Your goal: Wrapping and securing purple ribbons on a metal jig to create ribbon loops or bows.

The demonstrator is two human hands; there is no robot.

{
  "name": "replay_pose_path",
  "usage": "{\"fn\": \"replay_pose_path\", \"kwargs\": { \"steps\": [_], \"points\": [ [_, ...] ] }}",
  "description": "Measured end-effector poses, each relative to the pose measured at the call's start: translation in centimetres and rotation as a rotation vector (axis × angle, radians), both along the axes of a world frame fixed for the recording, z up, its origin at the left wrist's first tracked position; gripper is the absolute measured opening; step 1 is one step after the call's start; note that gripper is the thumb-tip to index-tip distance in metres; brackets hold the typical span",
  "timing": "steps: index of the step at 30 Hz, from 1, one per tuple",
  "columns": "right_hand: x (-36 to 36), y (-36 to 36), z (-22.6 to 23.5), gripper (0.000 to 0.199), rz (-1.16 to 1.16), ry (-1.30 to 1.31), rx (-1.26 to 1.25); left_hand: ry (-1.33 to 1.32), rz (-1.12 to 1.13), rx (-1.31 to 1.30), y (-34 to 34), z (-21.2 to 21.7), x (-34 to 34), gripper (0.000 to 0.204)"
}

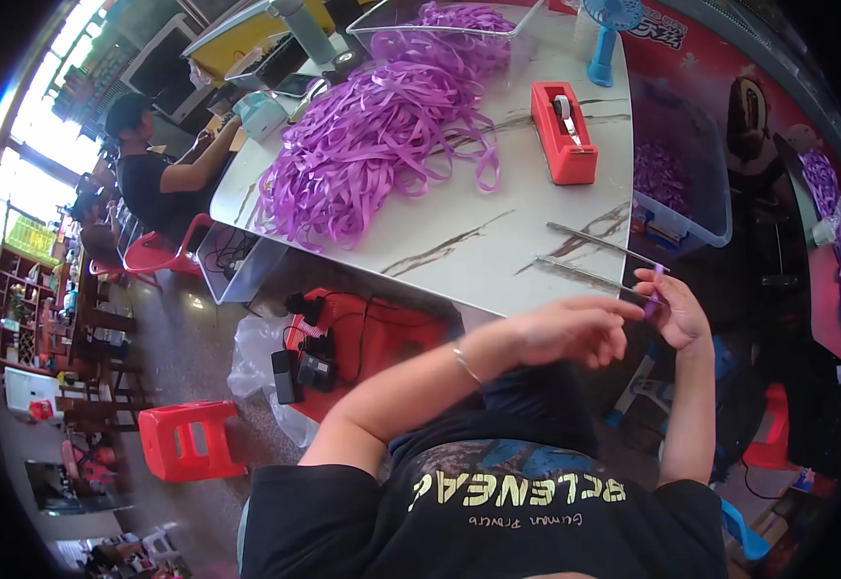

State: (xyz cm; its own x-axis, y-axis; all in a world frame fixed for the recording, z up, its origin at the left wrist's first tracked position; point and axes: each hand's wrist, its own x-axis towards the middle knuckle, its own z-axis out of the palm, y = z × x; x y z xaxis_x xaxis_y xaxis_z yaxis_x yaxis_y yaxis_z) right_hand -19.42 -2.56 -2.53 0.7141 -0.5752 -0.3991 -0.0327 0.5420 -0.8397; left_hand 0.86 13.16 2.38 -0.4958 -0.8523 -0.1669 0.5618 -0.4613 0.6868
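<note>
My right hand [680,311] pinches a short purple ribbon [653,298] just beyond the table's right front corner. My left hand [575,331] reaches across from the left, its index finger stretched out to the ribbon and its other fingers loosely bent and apart. Whether that fingertip touches the ribbon I cannot tell. Two thin metal rods [599,242] lie side by side on the white marbled table [498,246] and jut over its edge, their ends close to the ribbon and my fingers. A big loose heap of purple ribbons [372,145] covers the table's middle.
A red tape dispenser [565,145] and a blue fan [604,43] stand at the right of the table. Beside it is a clear bin [705,193] with more ribbon. A red stool [382,333] bears black devices and cables. A person [155,174] sits at the far left.
</note>
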Motion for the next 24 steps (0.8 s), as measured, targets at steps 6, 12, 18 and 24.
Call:
{"fn": "replay_pose_path", "kwargs": {
  "steps": [6, 12, 18, 24],
  "points": [
    [-9.3, 0.3, 1.5, 0.030, -0.303, 0.157, -0.097, -1.072, 0.486, -0.453, -1.6, 1.4, 11.8, 0.030],
    [-10.2, 2.7, 0.9, 0.024, -0.135, 0.494, -0.412, -2.313, 0.610, -0.820, -5.7, 1.1, 21.7, 0.021],
    [-8.1, 2.4, 0.0, 0.017, -0.054, 0.514, -0.454, -2.484, 0.263, -0.736, -6.4, 0.9, 22.0, 0.022],
    [-5.2, -0.4, 1.1, 0.017, 0.222, 0.575, -0.458, -2.432, 0.326, -0.694, -5.7, 0.2, 22.3, 0.016]
  ]
}}
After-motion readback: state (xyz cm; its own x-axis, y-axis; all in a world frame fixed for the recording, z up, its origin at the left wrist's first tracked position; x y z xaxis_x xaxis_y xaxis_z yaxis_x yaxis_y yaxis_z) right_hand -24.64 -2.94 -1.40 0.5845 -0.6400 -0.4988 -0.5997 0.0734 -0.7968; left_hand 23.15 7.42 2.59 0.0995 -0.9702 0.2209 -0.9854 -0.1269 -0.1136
